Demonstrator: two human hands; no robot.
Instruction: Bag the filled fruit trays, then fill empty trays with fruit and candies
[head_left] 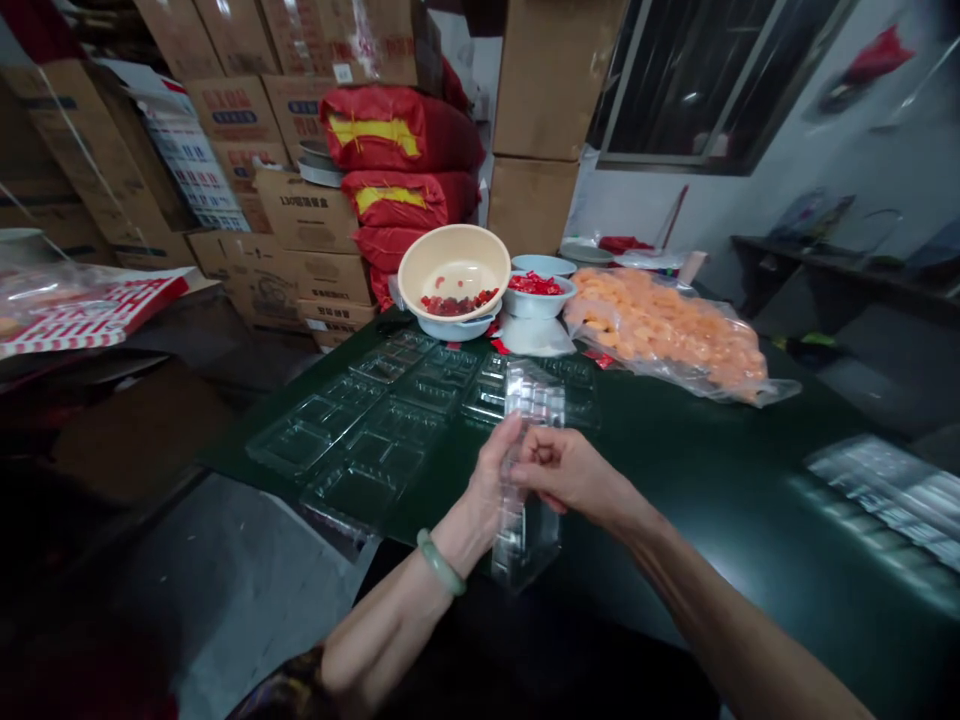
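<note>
A stack of clear plastic trays (534,540) is held upright over the near part of the table. My left hand (489,490) grips the stack from its left side, thumb up; a green bangle (441,562) circles that wrist. With curled fingers, my right hand (566,468) pinches at the stack's edge near the middle; whether it has one tray or several is blurred. Beyond and to the left, several clear compartment trays (367,455) lie in rows on the dark green table (697,470).
A cream basin (454,250) with red pieces tilts on a pale bowl at the back. Beside it stand a bowl of red packets (535,284) and a bag of orange pieces (664,320). More stacked clear plastic trays (892,490) lie at right. Cardboard boxes (315,215) rise behind.
</note>
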